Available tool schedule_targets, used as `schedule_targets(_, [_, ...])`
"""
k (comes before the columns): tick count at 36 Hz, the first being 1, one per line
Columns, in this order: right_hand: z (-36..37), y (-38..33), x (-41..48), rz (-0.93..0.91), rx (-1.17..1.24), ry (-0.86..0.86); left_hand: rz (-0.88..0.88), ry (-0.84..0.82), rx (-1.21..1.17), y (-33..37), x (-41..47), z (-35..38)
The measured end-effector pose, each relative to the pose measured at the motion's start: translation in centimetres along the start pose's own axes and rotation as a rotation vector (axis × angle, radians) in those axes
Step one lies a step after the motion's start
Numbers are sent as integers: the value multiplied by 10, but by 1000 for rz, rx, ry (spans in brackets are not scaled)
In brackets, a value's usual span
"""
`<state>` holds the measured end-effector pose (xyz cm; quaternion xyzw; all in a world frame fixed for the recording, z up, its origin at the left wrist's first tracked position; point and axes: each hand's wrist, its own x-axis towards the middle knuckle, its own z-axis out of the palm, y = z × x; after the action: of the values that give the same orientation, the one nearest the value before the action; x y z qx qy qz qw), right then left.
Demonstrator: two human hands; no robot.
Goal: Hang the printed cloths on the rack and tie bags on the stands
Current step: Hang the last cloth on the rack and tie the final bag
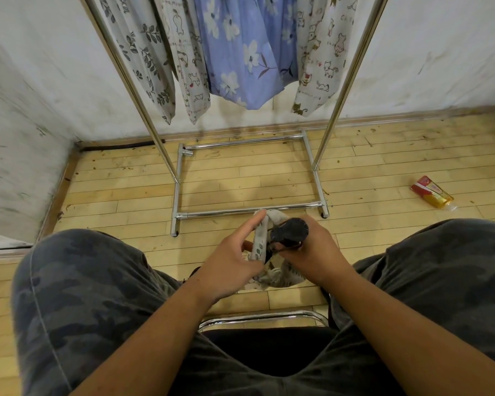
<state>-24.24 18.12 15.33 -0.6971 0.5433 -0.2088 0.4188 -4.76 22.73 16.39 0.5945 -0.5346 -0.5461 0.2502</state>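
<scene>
Head view: a seated person looks down past both knees at a corner of the room, hands meeting near the middle of the frame.
Printed cloth (262, 244): pale grey fabric with a dark leaf print – a narrow strip stands up between the hands, and a bunched lower part with a cat-like motif hangs beneath them, above the floor (120, 195).
Black cylinder (289, 230): dark, rounded, ribbed end facing the camera, touching the cloth on its right; what it is cannot be told.
Left hand (232, 260): forefinger stretched up and to the right along the strip, its tip at the cloth's top edge; it pinches the strip, and the other fingers are curled in.
Right hand (315, 252): wrapped round the cylinder from the right, fingers closed on it.
Rack (249, 210): chrome frame standing far of the hands, its near base bar just beyond the cloth's top, two uprights rising left and right.
On the rack: a leaf-print cloth (147, 61) at left, a cat-print cloth (190, 70) beside it, a blue floral cloth (240, 55) in the middle, another cat print at right – all hanging against the wall (440, 52).
Floor, right: a red and yellow packet (431, 192) lies well apart from the rack.
Near edge: camouflage trousers (83, 295) and a chrome chair frame (263, 316).
</scene>
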Motion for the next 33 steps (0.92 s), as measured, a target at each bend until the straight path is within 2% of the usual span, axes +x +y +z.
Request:
schedule_targets(8, [4, 19, 3, 29, -191, -31, 33, -52, -14, 1, -2, 3])
schedule_targets(16, [1, 16, 1, 167, -55, -29, 44, -58, -8, 2, -4, 2])
schedule_targets(23, [1, 9, 3, 118, -93, -124, 55, -56, 17, 3, -4, 0])
schedule_targets(27, [2, 9, 4, 75, -124, -53, 42, -4, 10, 0, -2, 0])
schedule_targets(33, [1, 13, 7, 66, -162, 39, -11, 167, 7, -11, 6, 0])
